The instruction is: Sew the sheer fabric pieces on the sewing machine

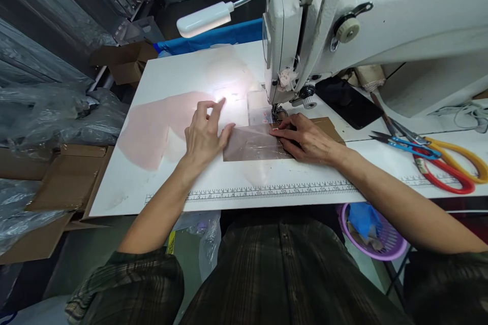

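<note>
My left hand (204, 134) is over the white table, fingers apart and thumb stretched out, holding nothing. Its thumb is close to the left edge of a sheer, pale fabric piece (247, 142). My right hand (305, 137) has its fingertips closed on that fabric, just in front of the presser foot (275, 110) of the white sewing machine (284, 40). Brown card-like material (328, 127) shows beneath and behind the right hand. Flat pink sheer pieces (143, 132) lie left of my left hand.
A lit lamp (206, 19) hangs over the table. At right lie a black phone (348, 103), yellow-handled scissors (461, 155), red-handled scissors (450, 177) and blue thread snips (409, 146). A ruler strip (247, 194) runs along the front edge. Below is a purple basket (394, 249); cardboard boxes (66, 177) stand left.
</note>
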Action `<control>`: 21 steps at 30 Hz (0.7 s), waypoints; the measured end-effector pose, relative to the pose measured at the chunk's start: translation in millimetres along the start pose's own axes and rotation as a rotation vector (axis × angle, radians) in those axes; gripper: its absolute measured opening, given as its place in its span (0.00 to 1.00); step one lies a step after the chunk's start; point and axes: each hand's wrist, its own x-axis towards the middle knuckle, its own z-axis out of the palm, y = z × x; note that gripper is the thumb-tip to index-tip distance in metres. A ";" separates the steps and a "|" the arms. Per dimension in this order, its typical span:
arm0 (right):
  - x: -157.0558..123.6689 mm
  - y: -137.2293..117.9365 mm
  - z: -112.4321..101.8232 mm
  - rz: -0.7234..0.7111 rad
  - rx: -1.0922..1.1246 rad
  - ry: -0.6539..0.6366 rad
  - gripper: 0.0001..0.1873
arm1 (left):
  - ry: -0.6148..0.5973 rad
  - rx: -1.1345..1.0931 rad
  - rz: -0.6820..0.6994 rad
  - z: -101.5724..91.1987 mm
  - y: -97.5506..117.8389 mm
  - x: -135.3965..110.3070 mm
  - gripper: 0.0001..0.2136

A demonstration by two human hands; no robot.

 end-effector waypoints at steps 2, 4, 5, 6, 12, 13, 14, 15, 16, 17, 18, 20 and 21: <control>0.1 -0.3 0.0 0.000 -0.005 -0.002 0.18 | -0.183 -0.063 0.293 -0.6 4.2 -3.1 0.15; 0.1 -1.4 -0.9 -0.001 -0.012 -0.008 0.18 | -0.468 -0.237 0.522 -4.1 12.8 -7.3 0.11; 0.0 -2.3 -1.5 0.000 -0.016 -0.012 0.18 | -0.568 -0.291 0.583 -6.1 18.1 -8.9 0.11; -0.1 -3.1 -2.1 0.003 -0.019 -0.017 0.18 | -0.612 -0.299 0.605 -7.7 23.4 -9.3 0.11; -1.1 -4.8 -2.9 0.016 -0.033 -0.026 0.18 | -0.317 -0.002 0.404 9.4 30.5 28.7 0.19; -1.4 -4.3 -2.7 0.016 -0.032 -0.027 0.18 | -0.291 0.098 0.376 16.6 26.4 40.5 0.19; -1.6 -3.8 -2.5 0.016 -0.031 -0.027 0.18 | -0.288 0.176 0.355 24.2 21.4 52.5 0.19; -1.9 -3.3 -2.4 0.016 -0.030 -0.026 0.18 | -0.310 0.220 0.351 31.7 16.1 64.3 0.19; -2.2 -2.9 -2.3 0.019 -0.029 -0.026 0.18 | -0.354 0.235 0.362 38.8 10.8 75.4 0.18; -2.4 -2.5 -2.4 0.023 -0.029 -0.027 0.18 | -0.406 0.223 0.382 45.0 6.0 85.3 0.18; -2.6 -2.3 -2.5 0.028 -0.027 -0.028 0.18 | -0.443 0.192 0.395 50.2 1.9 93.9 0.17; -2.8 -2.4 -2.8 0.038 -0.022 -0.030 0.18 | -0.495 0.086 0.406 57.1 -3.0 106.8 0.15; -2.8 -2.6 -2.9 0.040 -0.018 -0.031 0.18 | -0.490 0.008 0.377 58.9 -3.7 111.5 0.14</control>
